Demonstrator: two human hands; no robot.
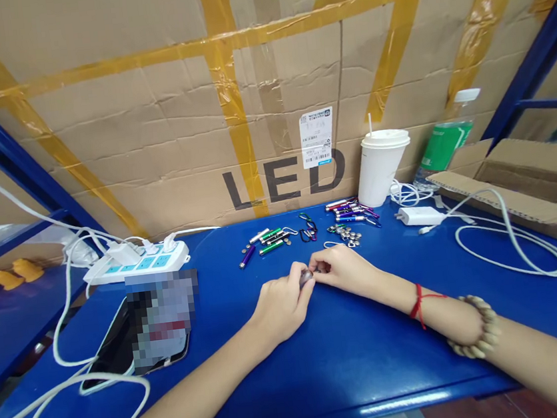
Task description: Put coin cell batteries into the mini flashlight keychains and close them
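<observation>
Nearest to the camera, two bare forearms are stretched over a blue table, with a white cable looped at the left. On the right arm, a beaded bracelet and a red string are worn. By the bent fingers of the left hand, a small dark, shiny piece is grasped, just above the table. The fingertips of the right hand are brought together close beside its end; whether something is pinched in them cannot be told. At the left, a phone, partly blurred, is laid before a white power strip. Beyond the hands, small metallic tubes are gathered, and to their right silvery discs are heaped, with more coloured tubes placed behind. Farther right, a white charger, a lidded cup, a bottle and an open carton are seen. All is backed by taped cardboard marked "LED".
</observation>
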